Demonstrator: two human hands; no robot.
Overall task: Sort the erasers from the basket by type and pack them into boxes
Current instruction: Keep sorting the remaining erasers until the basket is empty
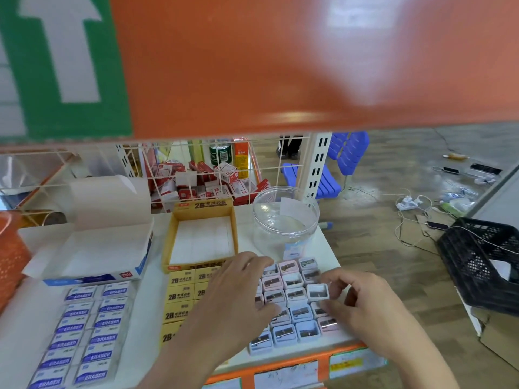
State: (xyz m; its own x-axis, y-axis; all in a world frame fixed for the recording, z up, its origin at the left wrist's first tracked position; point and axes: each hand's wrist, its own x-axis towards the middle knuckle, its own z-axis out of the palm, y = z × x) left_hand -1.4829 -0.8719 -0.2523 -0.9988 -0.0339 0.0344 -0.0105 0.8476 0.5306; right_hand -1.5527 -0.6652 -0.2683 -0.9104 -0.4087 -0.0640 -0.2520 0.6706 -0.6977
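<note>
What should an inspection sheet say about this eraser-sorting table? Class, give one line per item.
Surface: white table, mostly covered.
Job's things: blue erasers in two columns, left; yellow erasers in the middle; pastel sharpeners in a grid, right; white box and yellow box behind them, both open; orange basket at the left edge.
Clutter: clear jar behind the grid.
Grippers: left hand lies flat on the sharpeners; right hand pinches a white sharpener.
Cables: white cables and a power strip on the floor, right.
Surroundings: wire rack with red boxes behind; blue chair; black crate; orange beam overhead.
</note>
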